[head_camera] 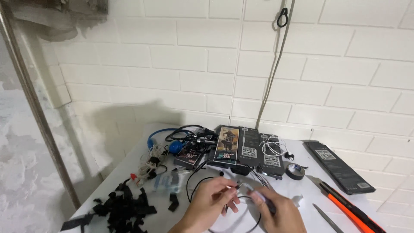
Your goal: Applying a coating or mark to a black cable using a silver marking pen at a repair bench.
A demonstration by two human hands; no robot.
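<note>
On the white table [129, 159], below the tiled wall, lie boxed earphone packs [248, 151], a heap of black tape scraps [123, 209] and a tape roll [295, 171]; near the front edge, left hand [211, 200] and right hand [278, 209] pinch a thin black cable [196, 183] between their fingertips

**One head view, tilted toward the wall**

A single camera sits on the person's head, looking forward and slightly down across a white table [302, 190] toward a white brick wall [336, 73]. The wall fills the upper half. The hands sit close at the bottom edge, partly cropped. There is no second view to overlap with it.
</note>
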